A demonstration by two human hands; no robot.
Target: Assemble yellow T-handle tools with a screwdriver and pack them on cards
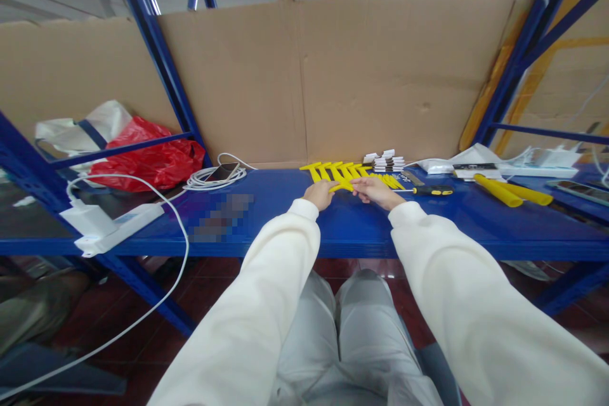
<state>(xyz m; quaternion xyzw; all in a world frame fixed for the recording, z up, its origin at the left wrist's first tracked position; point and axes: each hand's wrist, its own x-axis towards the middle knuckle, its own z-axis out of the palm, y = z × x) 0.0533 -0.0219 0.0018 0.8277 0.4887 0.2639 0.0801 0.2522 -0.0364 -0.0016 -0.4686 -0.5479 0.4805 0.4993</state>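
Both of my hands are over the blue shelf top, close together in front of me. My left hand (320, 195) is closed on the left end of a yellow plastic piece (340, 187). Its other end is pinched by the fingers of my right hand (373, 193). Just behind my hands, several similar yellow pieces (333, 169) lie side by side in a row. Smaller yellow strips (387, 180) lie to the right of that row. A screwdriver (432, 190) with a yellow and black handle rests beside my right hand, its shaft pointing left.
Small white and dark pieces (384, 161) are stacked against the cardboard back panel (371, 76). Two yellow handles (514, 191) lie at right. At left are a coiled white cable (209, 179), a red plastic bag (152, 155) and a white power strip (118, 231) with its hanging cable.
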